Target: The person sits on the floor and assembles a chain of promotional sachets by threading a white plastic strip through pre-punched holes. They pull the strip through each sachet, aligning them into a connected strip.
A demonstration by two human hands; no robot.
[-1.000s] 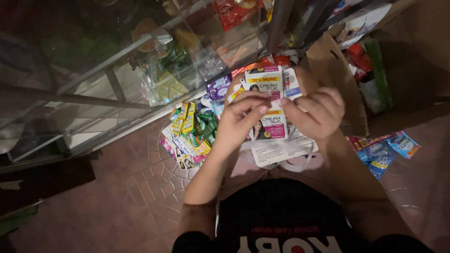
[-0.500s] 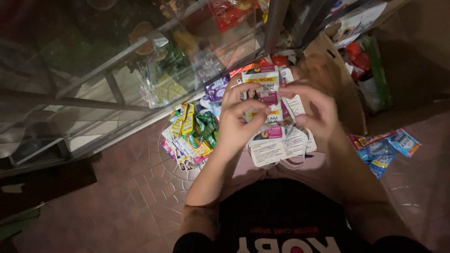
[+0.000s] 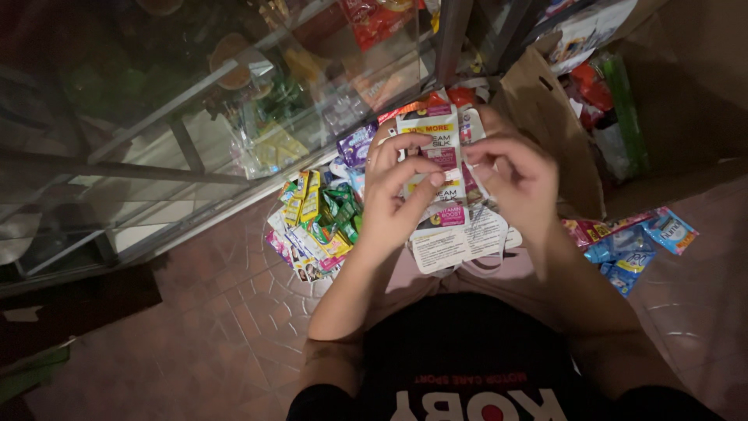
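Over a tiled floor (image 3: 234,327) beside a glass cabinet (image 3: 195,132), both the left hand (image 3: 393,203) and the right hand (image 3: 518,183) pinch a sachet strip (image 3: 440,160).

Dim light; reddish-brown tiled floor (image 3: 234,335); glass display cabinet (image 3: 156,140) left; brown cardboard box (image 3: 670,86) right of cabinet

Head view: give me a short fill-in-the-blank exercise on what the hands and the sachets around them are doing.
1. Both hands, left hand and right hand, hold a strip of ____ sachets.
2. The yellow and green sachets lie on the ____ floor.
3. The blue sachets lie on the person's ____ side.

Missing words: white; tiled; right
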